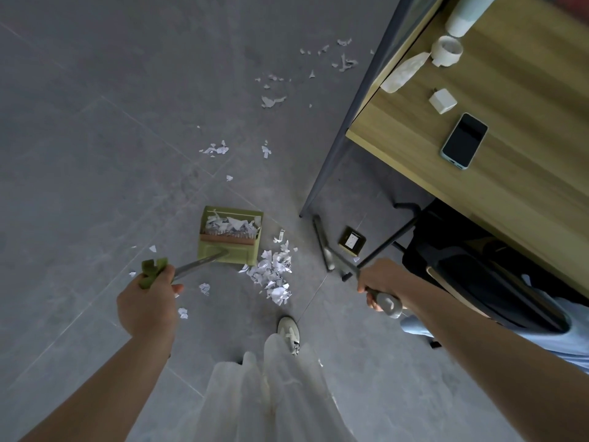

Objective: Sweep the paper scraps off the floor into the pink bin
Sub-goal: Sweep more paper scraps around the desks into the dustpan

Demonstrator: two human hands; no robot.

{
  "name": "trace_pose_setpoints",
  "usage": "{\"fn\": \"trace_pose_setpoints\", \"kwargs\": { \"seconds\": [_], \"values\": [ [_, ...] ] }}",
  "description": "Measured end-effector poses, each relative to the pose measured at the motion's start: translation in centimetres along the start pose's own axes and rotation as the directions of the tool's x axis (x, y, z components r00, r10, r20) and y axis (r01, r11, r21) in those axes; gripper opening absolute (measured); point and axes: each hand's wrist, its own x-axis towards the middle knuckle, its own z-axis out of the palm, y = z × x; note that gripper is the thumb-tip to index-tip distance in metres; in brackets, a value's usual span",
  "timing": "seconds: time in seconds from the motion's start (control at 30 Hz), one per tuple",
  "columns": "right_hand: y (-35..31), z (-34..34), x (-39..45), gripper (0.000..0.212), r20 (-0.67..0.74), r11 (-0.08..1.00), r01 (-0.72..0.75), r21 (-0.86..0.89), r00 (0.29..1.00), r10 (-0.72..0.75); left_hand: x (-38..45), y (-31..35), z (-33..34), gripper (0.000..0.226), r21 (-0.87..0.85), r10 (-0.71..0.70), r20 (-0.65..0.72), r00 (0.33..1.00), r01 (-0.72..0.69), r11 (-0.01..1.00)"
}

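Scrap pile [274,275] on floor just right of dustpan [230,235], between both grips: left hand [149,301] holding dustpan handle, right hand [377,282] holding broom [325,244], nearer, its head lying near-to-far right of pile.

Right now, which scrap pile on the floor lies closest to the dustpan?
The big heap right beside the dustpan, at its near right corner. The other clusters lie farther off, toward the desk.

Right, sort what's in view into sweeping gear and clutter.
For the job: green dustpan held by left hand; broom held by right hand; paper scraps on the floor.

Just lying about: phone, tape roll, white charger on the desk; floor socket.
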Motion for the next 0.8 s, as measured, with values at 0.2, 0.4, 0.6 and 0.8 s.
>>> {"fn": "trace_pose_setpoints", "kwargs": {
  "seconds": [0.2, 0.4, 0.6, 0.8],
  "values": [
    [0.8, -1.6, 2.9, 0.008, -0.151, 0.998, 0.003, 0.057, 0.988, 0.005, 0.9, 0.3, 0.3, 0.027, -0.017, -0.012, -0.007, 1.0, 0.012, 1.0],
    [1.7, -2.8, 7.2, 0.018, -0.206, 0.995, -0.048, 0.087, 0.976, 0.065, 1.9, 0.0, 1.0, 0.026, -0.022, -0.015, 0.013, 1.0, 0.015, 1.0],
    [2.5, -1.6, 7.2, 0.016, -0.165, 0.991, -0.109, 0.074, 0.979, 0.12, 2.4, -0.3, 0.9, 0.024, -0.019, 0.014, -0.012, 1.0, -0.014, 1.0],
    [1.4, 0.6, 5.3, 0.026, -0.082, 0.976, -0.075, 0.202, 0.992, 0.093, 2.6, -0.8, 0.1, 0.024, -0.046, 0.001, -0.013, 1.0, -0.001, 0.999]
  ]
}}
